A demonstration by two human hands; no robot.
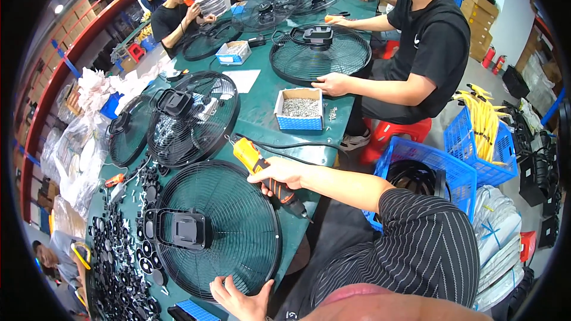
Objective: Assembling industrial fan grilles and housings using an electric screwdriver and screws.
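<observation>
— Several round black fan guards lay along the green table, didn't they? Which was the one being worked on?

— The nearest fan guard, the largest thing in front of the person. It lay flat at the near end of the table, with a black motor bracket sitting on its left part, off centre.

— And the hands?

— The left hand rested at the guard's near rim, fingers spread and open, touching the wire edge, clasping nothing. The right hand was closed around an orange and black power screwdriver, held just beyond the guard's far right rim; its orange end pointed up and away, and a black cable ran off from it across the table.

— What lay farther out?

— Two more guards overlapped to the left, each with its own bracket. Beyond them a person in a black shirt sat with one hand on another guard.

— Smaller things?

— A blue and white cardboard box of screws stood mid-table, well apart from the screwdriver. A blue crate stood on the floor to the right. Small black plastic parts lay scattered left of the near guard.
</observation>
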